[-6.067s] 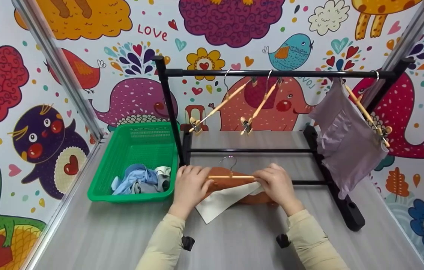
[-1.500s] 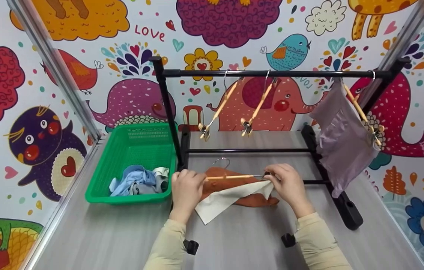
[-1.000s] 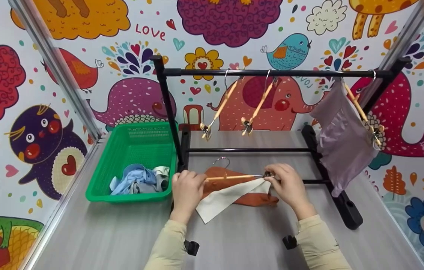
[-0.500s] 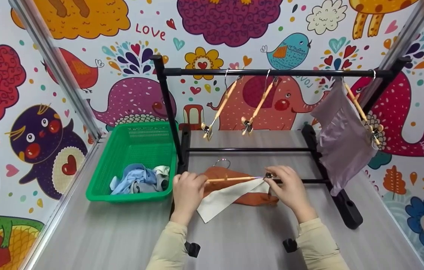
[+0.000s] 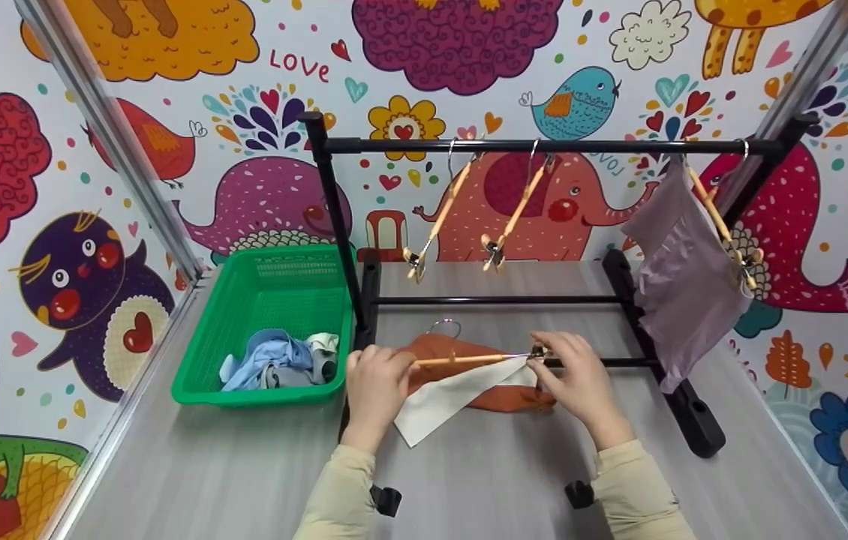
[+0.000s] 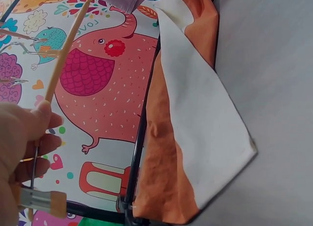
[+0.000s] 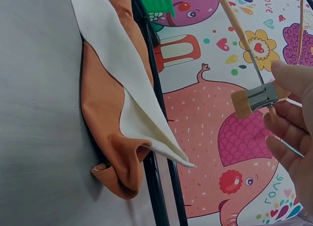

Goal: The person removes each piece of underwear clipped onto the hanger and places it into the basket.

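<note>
My left hand (image 5: 379, 382) grips the left end of a wooden clip hanger (image 5: 469, 360), its fingers round the bar beside a metal clip (image 6: 41, 200). At the other end my right hand (image 5: 572, 379) pinches the right clip (image 7: 259, 98) between thumb and fingers. In both wrist views the hanger is held up above the table. Below it lies an orange-brown garment (image 7: 100, 89) with a wide cream panel (image 6: 205, 113) folded across it, apart from both clips. The hanger's wire hook (image 5: 445, 325) points away from me.
A black rack (image 5: 581, 146) stands behind, with two bare clip hangers (image 5: 450, 202) and a mauve garment (image 5: 687, 277) hung at its right. Left of it a green basket (image 5: 187, 375) holds crumpled clothes (image 5: 274, 360). Black rack feet (image 5: 580, 494) stick out near my forearms.
Since the oldest frame my right hand has shifted right along the hanger, baring its metal rod and right clip. The hook has swung slightly left. Over the last second hardly anything moves.
</note>
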`<state>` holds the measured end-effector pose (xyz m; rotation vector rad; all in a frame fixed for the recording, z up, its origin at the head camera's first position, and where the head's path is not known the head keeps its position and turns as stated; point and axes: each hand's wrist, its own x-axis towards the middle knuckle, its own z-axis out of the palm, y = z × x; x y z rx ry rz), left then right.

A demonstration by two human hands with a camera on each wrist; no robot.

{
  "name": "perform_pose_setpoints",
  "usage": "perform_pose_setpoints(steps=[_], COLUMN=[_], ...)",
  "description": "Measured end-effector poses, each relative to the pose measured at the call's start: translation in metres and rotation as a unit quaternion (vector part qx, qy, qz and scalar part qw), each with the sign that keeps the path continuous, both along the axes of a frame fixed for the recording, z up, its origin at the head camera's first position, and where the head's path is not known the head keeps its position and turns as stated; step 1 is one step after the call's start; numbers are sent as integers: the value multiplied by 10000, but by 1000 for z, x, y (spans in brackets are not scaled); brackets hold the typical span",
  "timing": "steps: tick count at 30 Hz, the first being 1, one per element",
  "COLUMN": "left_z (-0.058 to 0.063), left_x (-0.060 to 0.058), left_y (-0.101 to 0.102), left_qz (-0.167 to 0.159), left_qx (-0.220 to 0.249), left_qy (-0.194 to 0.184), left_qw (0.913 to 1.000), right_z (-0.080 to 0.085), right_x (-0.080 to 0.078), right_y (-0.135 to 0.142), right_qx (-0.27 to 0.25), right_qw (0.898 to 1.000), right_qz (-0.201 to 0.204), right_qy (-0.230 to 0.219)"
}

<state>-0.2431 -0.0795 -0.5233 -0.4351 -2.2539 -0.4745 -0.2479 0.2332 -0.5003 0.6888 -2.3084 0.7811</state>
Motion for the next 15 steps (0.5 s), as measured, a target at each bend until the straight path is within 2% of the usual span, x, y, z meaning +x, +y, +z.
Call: perform_pose_setpoints(steps=[9, 15], left_z=[1, 2], left_x=[1, 2], left_y=[1, 2], left_qz=[-4, 7], left_qx=[-40, -69], left_qy=[99, 38], left_qw=[9999, 10000], right_z=[2, 2], right_x=[0, -1], right_y=[-8, -17], right_qx=[205, 230], right_qw=[9993, 9979], right_qz=[199, 387], right_qy=[246, 477])
